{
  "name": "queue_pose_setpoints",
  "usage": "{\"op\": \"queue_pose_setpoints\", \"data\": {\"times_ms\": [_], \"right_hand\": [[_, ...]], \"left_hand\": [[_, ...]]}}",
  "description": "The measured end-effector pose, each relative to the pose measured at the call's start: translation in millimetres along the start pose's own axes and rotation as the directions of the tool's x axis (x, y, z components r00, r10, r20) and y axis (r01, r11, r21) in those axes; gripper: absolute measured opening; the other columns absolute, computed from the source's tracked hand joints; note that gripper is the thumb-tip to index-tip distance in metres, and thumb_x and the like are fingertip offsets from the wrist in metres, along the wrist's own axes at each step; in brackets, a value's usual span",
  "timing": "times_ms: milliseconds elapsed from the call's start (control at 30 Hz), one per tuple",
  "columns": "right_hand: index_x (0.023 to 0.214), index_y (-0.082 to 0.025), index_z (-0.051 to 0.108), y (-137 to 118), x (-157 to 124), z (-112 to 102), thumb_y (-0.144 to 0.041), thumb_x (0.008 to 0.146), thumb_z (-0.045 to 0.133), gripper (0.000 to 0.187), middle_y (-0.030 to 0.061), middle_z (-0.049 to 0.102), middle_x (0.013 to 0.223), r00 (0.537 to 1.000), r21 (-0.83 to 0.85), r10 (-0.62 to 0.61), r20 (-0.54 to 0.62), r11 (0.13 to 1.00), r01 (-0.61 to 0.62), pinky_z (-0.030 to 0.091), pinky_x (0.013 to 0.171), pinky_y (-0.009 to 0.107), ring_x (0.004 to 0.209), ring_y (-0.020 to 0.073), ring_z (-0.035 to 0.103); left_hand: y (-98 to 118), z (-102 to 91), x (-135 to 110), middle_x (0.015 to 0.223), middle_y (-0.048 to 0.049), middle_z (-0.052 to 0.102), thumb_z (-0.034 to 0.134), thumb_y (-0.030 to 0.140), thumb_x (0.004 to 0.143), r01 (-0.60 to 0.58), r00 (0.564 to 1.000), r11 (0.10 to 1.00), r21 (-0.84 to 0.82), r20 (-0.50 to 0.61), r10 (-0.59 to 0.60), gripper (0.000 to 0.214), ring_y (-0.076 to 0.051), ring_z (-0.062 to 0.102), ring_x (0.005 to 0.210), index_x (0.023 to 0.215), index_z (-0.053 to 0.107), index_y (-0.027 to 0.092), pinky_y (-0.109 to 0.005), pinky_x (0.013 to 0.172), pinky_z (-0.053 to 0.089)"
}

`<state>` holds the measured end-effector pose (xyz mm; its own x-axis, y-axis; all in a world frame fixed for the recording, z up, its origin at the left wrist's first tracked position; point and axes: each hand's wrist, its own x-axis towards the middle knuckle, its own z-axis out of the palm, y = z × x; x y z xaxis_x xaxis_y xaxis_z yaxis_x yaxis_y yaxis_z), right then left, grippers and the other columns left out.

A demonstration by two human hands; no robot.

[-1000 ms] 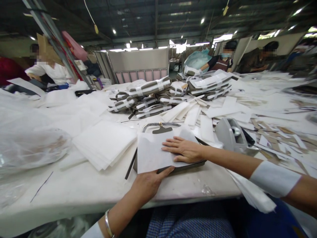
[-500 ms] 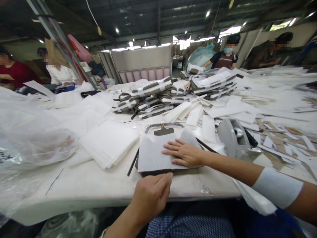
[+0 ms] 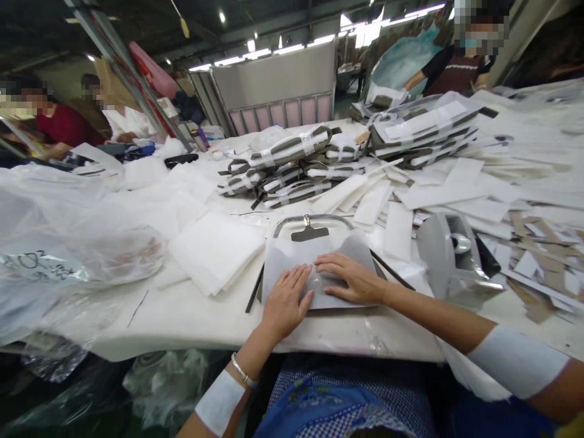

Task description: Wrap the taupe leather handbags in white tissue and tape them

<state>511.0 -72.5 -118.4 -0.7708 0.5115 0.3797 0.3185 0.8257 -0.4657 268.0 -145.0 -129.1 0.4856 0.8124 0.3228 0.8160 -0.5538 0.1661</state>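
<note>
A white sheet of thin wrapping paper lies over a dark grey-brown bag, which is mostly hidden. The bag's flat tab with a metal clip and its looped handle show beyond the far edge, and dark straps stick out at the sides. My left hand rests flat on the sheet's near left part, fingers stretched out. On the right part lies my right hand, also flat with fingers apart. The fingertips of both hands nearly meet at the sheet's middle.
A stack of white sheets lies to the left, beside a clear plastic bag. A grey tape dispenser stands on the right near cardboard scraps. Wrapped bags are piled behind. A person works across the table.
My left hand has risen from the table's near edge, uncurled, and now lies flat on the sheet. The right hand stays on the sheet. The view has tilted down.
</note>
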Motion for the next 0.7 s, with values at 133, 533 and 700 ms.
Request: {"op": "queue_pose_setpoints", "data": {"times_ms": [133,533,700], "right_hand": [[0.122,-0.023,0.061,-1.9,2.5,-2.3,-0.04,0.093,0.057,0.034,0.0126,0.06,0.132,0.999,-0.02,-0.04,0.023,0.999,0.041,0.034,0.113,0.052,0.129,0.0282,0.05],[0.116,-0.023,0.064,-4.1,4.8,-4.3,-0.037,0.097,0.051,0.027,0.012,0.06,0.128,0.988,-0.082,-0.082,0.131,0.992,0.093,0.029,0.115,0.053,0.123,0.0252,0.054],[0.111,-0.023,0.067,-3.0,-1.1,-1.1,-0.034,0.097,0.053,0.023,0.0099,0.064,0.127,0.994,-0.051,-0.078,0.074,0.995,0.082,0.032,0.115,0.05,0.118,0.0219,0.059]], "left_hand": [[1.4,-1.4,2.0,0.152,-0.0099,0.042,0.041,0.031,0.101,0.023,1.0,0.999,-0.039,0.01,-0.023,0.055,-0.022,0.037,0.142,0.152,0.026,0.017,-0.045,0.118,0.032],[0.2,-1.6,2.0,0.154,-0.0069,0.04,0.044,0.033,0.1,0.05,0.998,0.997,-0.051,0.045,-0.048,0.057,-0.019,0.035,0.143,0.152,0.025,0.018,-0.042,0.12,0.028],[-0.1,-1.7,2.3,0.154,-0.0063,0.04,0.043,0.032,0.101,0.042,0.998,0.998,-0.037,0.043,-0.041,0.055,-0.019,0.035,0.143,0.152,0.027,0.02,-0.042,0.12,0.029]]}}
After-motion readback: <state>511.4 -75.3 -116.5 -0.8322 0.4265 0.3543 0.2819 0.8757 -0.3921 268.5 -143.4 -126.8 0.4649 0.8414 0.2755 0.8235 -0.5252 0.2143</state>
